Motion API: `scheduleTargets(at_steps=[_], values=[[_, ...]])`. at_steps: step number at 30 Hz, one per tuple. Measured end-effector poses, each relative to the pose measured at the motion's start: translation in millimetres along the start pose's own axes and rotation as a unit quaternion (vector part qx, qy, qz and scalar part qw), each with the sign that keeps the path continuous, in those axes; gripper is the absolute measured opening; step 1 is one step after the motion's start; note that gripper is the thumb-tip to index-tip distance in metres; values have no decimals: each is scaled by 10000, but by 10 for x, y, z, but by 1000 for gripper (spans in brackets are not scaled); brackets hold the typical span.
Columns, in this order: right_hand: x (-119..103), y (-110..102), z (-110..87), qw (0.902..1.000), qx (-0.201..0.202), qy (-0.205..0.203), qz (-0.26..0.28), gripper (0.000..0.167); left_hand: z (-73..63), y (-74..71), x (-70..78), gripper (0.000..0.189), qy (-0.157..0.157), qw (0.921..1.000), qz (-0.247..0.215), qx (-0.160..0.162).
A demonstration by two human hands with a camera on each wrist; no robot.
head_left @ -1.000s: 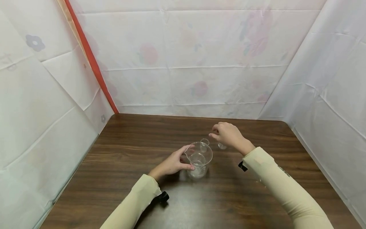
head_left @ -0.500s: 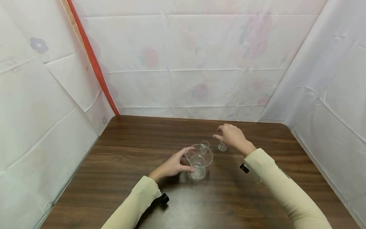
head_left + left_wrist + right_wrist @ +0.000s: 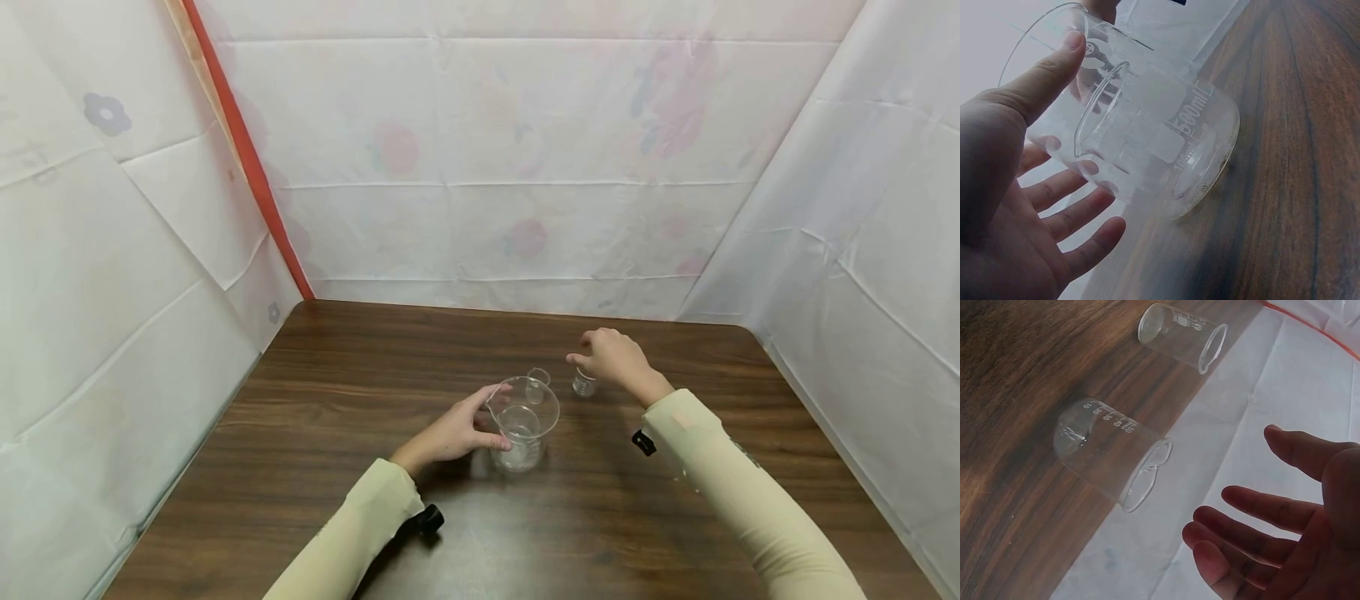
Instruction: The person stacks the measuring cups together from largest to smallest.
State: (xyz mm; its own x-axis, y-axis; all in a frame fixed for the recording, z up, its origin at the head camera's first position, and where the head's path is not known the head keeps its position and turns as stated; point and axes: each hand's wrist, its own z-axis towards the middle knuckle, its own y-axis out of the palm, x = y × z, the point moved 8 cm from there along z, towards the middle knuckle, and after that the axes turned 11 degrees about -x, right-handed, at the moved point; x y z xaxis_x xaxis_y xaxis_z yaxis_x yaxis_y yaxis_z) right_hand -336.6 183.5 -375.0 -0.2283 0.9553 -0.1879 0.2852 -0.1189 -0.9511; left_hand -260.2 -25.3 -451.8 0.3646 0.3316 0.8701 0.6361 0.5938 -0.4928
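My left hand [image 3: 450,429] holds a large clear glass beaker [image 3: 525,454], thumb on one side and fingers on the other. In the left wrist view "500ml" is printed on this beaker [image 3: 1210,134], and a smaller glass beaker [image 3: 1100,115] stands inside it. My right hand [image 3: 617,358] hovers just above a small glass beaker [image 3: 583,386], holding nothing. The right wrist view shows that small beaker [image 3: 1107,453] with printed graduations, apart from the loosely bent fingers [image 3: 1272,509]. Another small beaker [image 3: 536,388] stands behind the large one, partly seen through its glass.
A dark wood-grain table [image 3: 337,375] carries all the glassware. White patterned sheets [image 3: 480,225] hang behind it and along both sides. A red strip [image 3: 247,158] runs down the back left corner.
My right hand has moved slightly right and toward me, exposing more of the small beaker beneath it. The left hand and large beaker stay in place; the head view tilts a little.
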Motion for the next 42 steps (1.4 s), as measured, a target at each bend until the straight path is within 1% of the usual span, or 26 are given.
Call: scheduleTargets(at_steps=[6,12,19,27,33,42], values=[[39,32,14,9999,-45,83,74,52,1,11,-22,82,-20,10000,-18,21],[85,61,44,9997,-84,161,151,52,9,-4,-17,83,54,10000,-5,66],[149,78,71,9994,-105,305,100,53,18,-10,-15,85,91,9999,-14,39],[219,141,97,9986,-131,512,59,58,17,-5,-9,84,49,10000,-71,28],[259,180,113,9982,-86,597,61,54,17,3,-14,84,11,10000,-80,27],[305,239,133,9974,-172,701,31,52,20,0,-36,85,63,10000,-37,40]])
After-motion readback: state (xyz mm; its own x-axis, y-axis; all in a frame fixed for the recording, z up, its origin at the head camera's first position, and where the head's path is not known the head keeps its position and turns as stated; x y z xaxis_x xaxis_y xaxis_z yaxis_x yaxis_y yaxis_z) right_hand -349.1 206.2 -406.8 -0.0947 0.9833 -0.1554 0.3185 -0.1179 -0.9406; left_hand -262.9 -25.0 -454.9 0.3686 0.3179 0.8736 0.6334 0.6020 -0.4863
